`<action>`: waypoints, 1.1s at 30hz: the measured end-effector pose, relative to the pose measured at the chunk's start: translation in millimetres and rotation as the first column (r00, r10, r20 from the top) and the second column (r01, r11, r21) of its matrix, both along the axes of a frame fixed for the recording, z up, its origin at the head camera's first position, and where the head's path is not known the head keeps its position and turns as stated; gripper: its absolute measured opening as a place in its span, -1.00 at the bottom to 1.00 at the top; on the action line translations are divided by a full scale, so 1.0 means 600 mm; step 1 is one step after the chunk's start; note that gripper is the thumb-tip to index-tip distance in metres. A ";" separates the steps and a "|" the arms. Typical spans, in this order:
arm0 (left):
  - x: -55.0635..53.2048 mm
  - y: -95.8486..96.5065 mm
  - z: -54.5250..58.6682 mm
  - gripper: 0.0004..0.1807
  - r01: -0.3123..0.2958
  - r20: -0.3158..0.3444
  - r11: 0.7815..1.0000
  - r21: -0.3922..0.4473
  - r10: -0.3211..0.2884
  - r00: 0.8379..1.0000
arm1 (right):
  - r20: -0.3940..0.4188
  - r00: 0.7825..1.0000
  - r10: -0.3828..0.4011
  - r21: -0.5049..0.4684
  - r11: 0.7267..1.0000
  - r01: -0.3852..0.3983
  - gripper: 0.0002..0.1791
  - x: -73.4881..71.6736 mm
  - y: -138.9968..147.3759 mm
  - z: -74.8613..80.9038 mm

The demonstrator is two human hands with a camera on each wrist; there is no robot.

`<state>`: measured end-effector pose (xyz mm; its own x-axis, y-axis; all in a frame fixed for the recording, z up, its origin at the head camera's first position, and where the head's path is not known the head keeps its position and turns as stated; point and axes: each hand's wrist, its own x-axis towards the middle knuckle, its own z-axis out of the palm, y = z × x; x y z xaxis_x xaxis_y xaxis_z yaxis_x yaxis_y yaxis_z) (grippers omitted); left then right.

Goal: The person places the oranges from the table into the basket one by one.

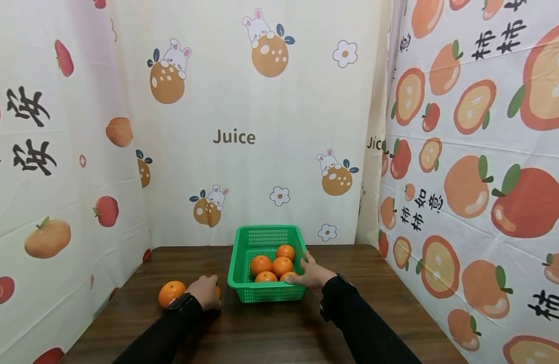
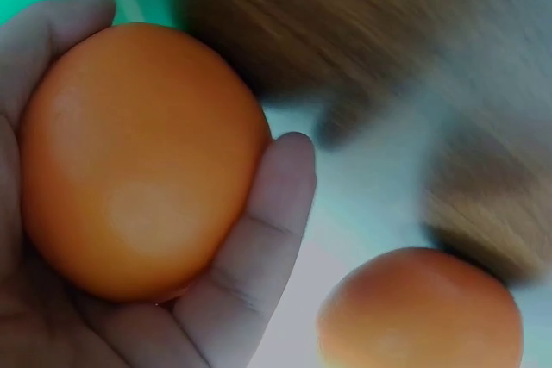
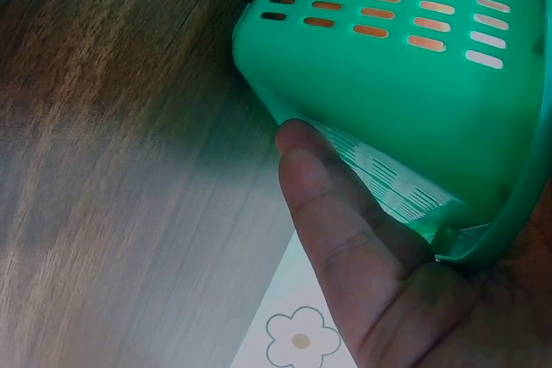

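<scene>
My left hand (image 1: 205, 292) grips an orange (image 2: 147, 161), low over the table to the left of the green basket (image 1: 269, 294). In the left wrist view, fingers curl round both sides of the fruit. A second orange (image 1: 171, 293) lies on the table just left of that hand. At the basket's right side, my right hand (image 1: 317, 273) holds the rim, thumb reaching over the inner edge. Its fingers (image 3: 323, 221) lie along the outer wall in the right wrist view. Several oranges (image 1: 282, 266) sit inside the basket.
The brown wooden table (image 1: 270, 333) reaches back to a cream curtain (image 1: 279, 162) printed with rabbits and fruit. Fruit-printed cloths hang at the left (image 1: 79, 202) and right (image 1: 443, 222) edges of the table.
</scene>
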<state>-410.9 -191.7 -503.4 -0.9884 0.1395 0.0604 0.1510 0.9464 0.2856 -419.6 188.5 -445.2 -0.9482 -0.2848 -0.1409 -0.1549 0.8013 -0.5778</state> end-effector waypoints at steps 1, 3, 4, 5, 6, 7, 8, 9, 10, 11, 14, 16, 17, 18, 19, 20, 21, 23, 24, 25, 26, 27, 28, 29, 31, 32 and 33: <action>-0.002 -0.001 -0.001 -0.25 0.005 0.001 1.000 0.001 -0.005 1.000 | 0.003 1.000 0.000 0.000 1.000 0.000 0.21 0.001 0.000 0.000; -0.004 -0.003 -0.002 -0.27 0.013 0.003 1.000 0.002 -0.013 1.000 | 0.005 1.000 0.004 -0.002 1.000 -0.004 0.21 0.004 0.000 0.002; -0.004 -0.004 -0.002 -0.28 0.016 0.005 1.000 0.005 -0.016 1.000 | 0.007 1.000 0.007 -0.002 1.000 -0.007 0.21 0.006 0.000 0.002; -0.005 -0.005 -0.002 -0.29 0.017 0.010 1.000 0.004 -0.018 1.000 | 0.010 1.000 0.009 -0.002 1.000 -0.009 0.20 0.006 0.000 0.002; -0.006 -0.005 -0.002 -0.29 0.017 0.016 1.000 0.006 -0.017 1.000 | 0.012 1.000 0.012 -0.006 1.000 -0.012 0.20 0.007 0.000 0.003; -0.006 -0.006 0.000 -0.29 0.019 0.018 1.000 0.009 -0.019 1.000 | 0.012 1.000 0.013 -0.007 1.000 -0.013 0.19 0.008 -0.001 0.004; -0.007 -0.006 0.000 -0.29 0.018 0.021 1.000 0.005 -0.018 1.000 | 0.009 1.000 0.013 -0.005 1.000 -0.013 0.18 0.008 -0.001 0.005; -0.008 -0.007 0.001 -0.28 0.020 0.024 1.000 0.003 -0.020 1.000 | 0.007 1.000 0.012 -0.005 1.000 -0.012 0.16 0.008 -0.002 0.006; -0.010 -0.008 0.001 -0.28 0.019 0.026 1.000 0.000 -0.019 0.999 | 0.005 1.000 0.011 -0.003 1.000 -0.011 0.15 0.008 -0.002 0.007; -0.011 -0.008 0.002 -0.28 0.022 0.028 1.000 -0.004 -0.022 0.999 | 0.003 1.000 0.009 0.001 1.000 -0.009 0.14 0.007 -0.002 0.007; -0.015 -0.009 0.003 -0.27 0.028 0.030 0.999 -0.015 -0.028 0.999 | -0.007 1.000 0.006 0.020 1.000 -0.006 0.12 0.004 -0.003 0.008; -0.016 -0.009 0.005 -0.26 0.032 0.034 0.999 -0.019 -0.032 0.999 | -0.011 1.000 0.005 0.028 1.000 -0.004 0.12 0.003 -0.003 0.008; -0.017 -0.009 0.007 -0.26 0.034 0.036 0.999 -0.021 -0.033 0.999 | -0.012 1.000 0.004 0.031 1.000 -0.004 0.12 0.002 -0.003 0.009; -0.016 -0.010 0.009 -0.25 0.039 0.037 0.999 -0.023 -0.038 0.999 | -0.014 1.000 0.004 0.031 1.000 -0.004 0.12 0.002 -0.003 0.009; -0.015 -0.010 0.012 -0.24 0.042 0.040 0.999 -0.021 -0.041 0.998 | -0.013 1.000 0.004 0.030 1.000 -0.003 0.13 0.001 -0.003 0.010; -0.013 -0.009 0.014 -0.23 0.042 0.044 0.999 -0.021 -0.042 0.998 | -0.013 1.000 0.003 0.031 1.000 -0.002 0.13 0.001 -0.003 0.011; -0.012 -0.010 0.016 -0.23 0.045 0.049 0.999 -0.019 -0.044 0.998 | -0.012 1.000 0.003 0.024 1.000 -0.002 0.13 0.002 -0.003 0.012; -0.011 -0.011 0.020 -0.23 0.046 0.057 0.999 -0.018 -0.045 0.997 | -0.008 1.000 0.001 0.021 1.000 -0.001 0.14 0.002 -0.003 0.013; -0.010 -0.012 0.022 -0.22 0.048 0.060 0.999 -0.021 -0.046 0.997 | -0.006 1.000 0.000 0.019 1.000 0.000 0.14 0.003 -0.002 0.014; -0.011 -0.013 0.022 -0.23 0.046 0.065 0.999 -0.021 -0.045 0.997 | -0.004 1.000 -0.001 0.016 1.000 0.001 0.14 0.003 -0.002 0.014; -0.011 -0.014 0.023 -0.23 0.047 0.066 0.999 -0.024 -0.046 0.997 | -0.002 1.000 -0.002 0.016 1.000 0.002 0.14 0.003 -0.002 0.013; -0.013 -0.015 0.023 -0.23 0.049 0.066 0.998 -0.027 -0.047 0.997 | 0.000 1.000 -0.002 0.016 1.000 0.002 0.15 0.003 -0.002 0.012; -0.013 -0.015 0.025 -0.23 0.052 0.067 0.998 -0.028 -0.050 0.996 | 0.001 1.000 -0.002 0.016 1.000 0.002 0.15 0.002 -0.002 0.011; -0.013 -0.015 0.028 -0.23 0.053 0.070 0.998 -0.027 -0.051 0.996 | 0.004 1.000 -0.005 0.016 1.000 0.005 0.15 0.001 -0.002 0.010; -0.012 -0.015 0.033 -0.24 0.055 0.076 0.998 -0.024 -0.053 0.996 | 0.008 1.000 -0.011 0.021 1.000 0.010 0.14 -0.003 -0.002 0.006; -0.010 -0.014 0.037 -0.23 0.054 0.078 0.998 -0.023 -0.052 0.996 | 0.011 1.000 -0.012 0.025 1.000 0.012 0.14 -0.005 -0.002 0.003; -0.007 -0.013 0.041 -0.24 0.054 0.079 0.998 -0.022 -0.052 0.996 | 0.012 1.000 -0.013 0.029 0.999 0.012 0.13 -0.006 -0.002 0.001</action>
